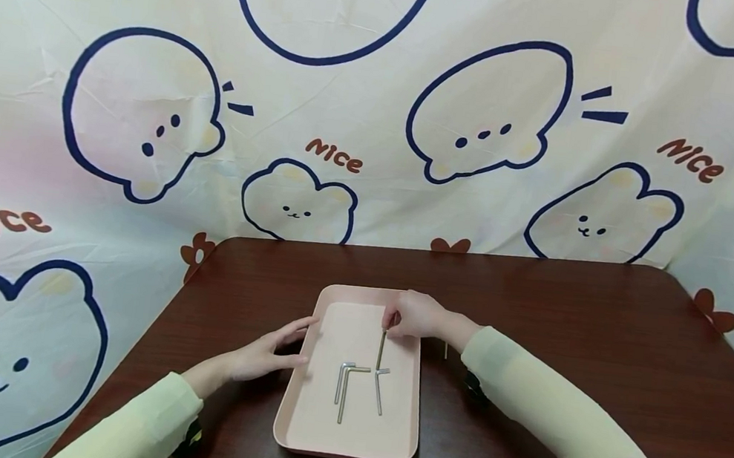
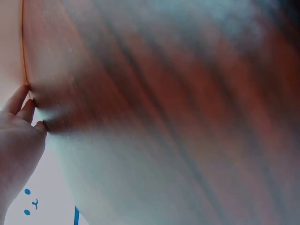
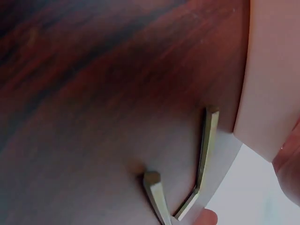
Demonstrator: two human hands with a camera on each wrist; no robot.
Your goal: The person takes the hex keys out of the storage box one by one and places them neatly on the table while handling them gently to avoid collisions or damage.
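My right hand (image 1: 415, 315) is over the upper right of a pink tray (image 1: 345, 436). Its fingertips pinch the top end of an Allen key (image 1: 381, 351), whose long arm points down the tray. Just below lies another L-shaped Allen key (image 1: 379, 394). Two more Allen keys, a shorter one (image 1: 338, 386) and a longer one (image 1: 343, 398), lie side by side to its left. My left hand (image 1: 260, 352) touches the tray's left rim with fairly straight fingers and thumb. In the left wrist view, the left fingertips meet the tray edge.
Brown wood table (image 1: 533, 306) surrounds the tray. To the tray's right, partly behind the right forearm, an Allen key (image 1: 445, 350) lies on the table. The right wrist view shows two Allen keys there, one (image 3: 206, 150) close to the tray wall. A cartoon-printed cloth (image 1: 393, 112) hangs behind.
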